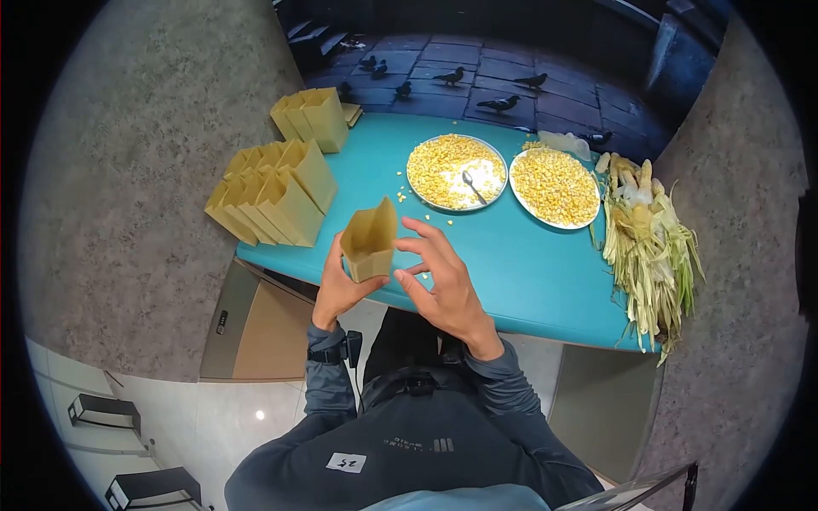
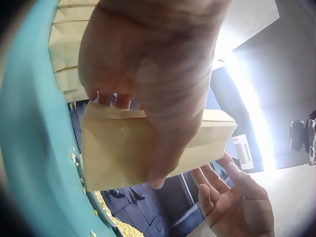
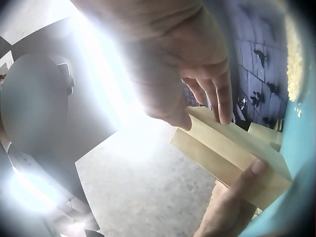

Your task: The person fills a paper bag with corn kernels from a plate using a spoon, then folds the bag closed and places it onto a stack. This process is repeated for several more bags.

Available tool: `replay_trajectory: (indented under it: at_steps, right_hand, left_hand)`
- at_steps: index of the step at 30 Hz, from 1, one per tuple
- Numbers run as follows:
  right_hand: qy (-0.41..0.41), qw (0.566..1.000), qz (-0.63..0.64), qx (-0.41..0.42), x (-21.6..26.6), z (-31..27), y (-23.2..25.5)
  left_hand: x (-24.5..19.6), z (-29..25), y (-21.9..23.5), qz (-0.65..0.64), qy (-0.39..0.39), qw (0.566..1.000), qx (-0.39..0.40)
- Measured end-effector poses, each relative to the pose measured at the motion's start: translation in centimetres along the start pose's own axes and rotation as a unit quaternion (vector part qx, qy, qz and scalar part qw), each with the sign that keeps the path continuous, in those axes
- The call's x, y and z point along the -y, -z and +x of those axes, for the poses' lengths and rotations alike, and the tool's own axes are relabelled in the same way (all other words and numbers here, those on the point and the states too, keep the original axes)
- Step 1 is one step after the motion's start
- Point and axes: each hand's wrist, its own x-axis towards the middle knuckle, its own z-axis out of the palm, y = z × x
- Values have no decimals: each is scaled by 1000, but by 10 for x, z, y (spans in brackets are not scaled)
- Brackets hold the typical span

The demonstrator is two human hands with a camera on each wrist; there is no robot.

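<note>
My left hand (image 1: pixel 336 289) grips a tan paper bag (image 1: pixel 371 251) near its lower part, over the table's front edge. The bag stands open-mouthed and faces up toward the head camera. In the left wrist view, the left thumb (image 2: pixel 160 170) lies across one side of the bag (image 2: pixel 116 153), other fingers behind it. My right hand (image 1: pixel 447 294) is at the bag's right side, fingers spread and loosely bent. From the right wrist, the fingers (image 3: pixel 223 101) of that hand show right at the bag's upper rim, holding nothing.
Rows of standing paper bags (image 1: pixel 290 204) occupy the table's left side, with more bags (image 1: pixel 319 119) behind. A metal plate (image 1: pixel 487 177) holds corn kernels and a spoon (image 1: pixel 471 186); another plate (image 1: pixel 569 226) of kernels stands beside it. Corn husks (image 1: pixel 643 255) hang over the right edge.
</note>
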Motion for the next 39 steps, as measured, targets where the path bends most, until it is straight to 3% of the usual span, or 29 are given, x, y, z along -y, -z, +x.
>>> replay_trajectory:
  at_steps: [2, 3, 5, 7, 9, 13, 15, 19, 24, 32, 39]
  right_hand:
    - [-13, 997, 30, -65, -5, -2, 7]
    - [-14, 997, 30, -68, -11, -1, 15]
    - [-129, 983, -43, -127, -34, 0, 40]
    - [-141, 964, -119, -189, -78, 11, 66]
    - [-178, 942, -228, -170, -120, 30, 98]
    - [-252, 909, -317, -98, -175, 61, 120]
    - [-280, 891, -350, -64, -192, 69, 120]
    - [-306, 880, -360, -54, -198, 75, 117]
    - [-378, 893, -237, -60, -202, 80, 118]
    - [-392, 892, -206, -87, -207, 78, 130]
    - [-298, 912, -251, -131, -213, 120, 141]
  left_hand:
    - [0, -1, 2, 53, 3, 998, -39]
    - [1, -4, 1, 16, 11, 998, -62]
    - [1, -4, 2, 24, 14, 997, -75]
    - [-1, 5, 3, 26, 17, 995, -90]
    - [-9, 15, 6, 122, -7, 988, -98]
    - [2, 38, 5, 106, -5, 989, -106]
    - [11, 47, 8, 171, -27, 979, -111]
    - [19, 53, 14, 182, -22, 976, -115]
    - [28, 55, 21, 222, -19, 969, -108]
    - [34, 51, 26, 176, 1, 975, -135]
    - [37, 51, 26, 188, -2, 971, -148]
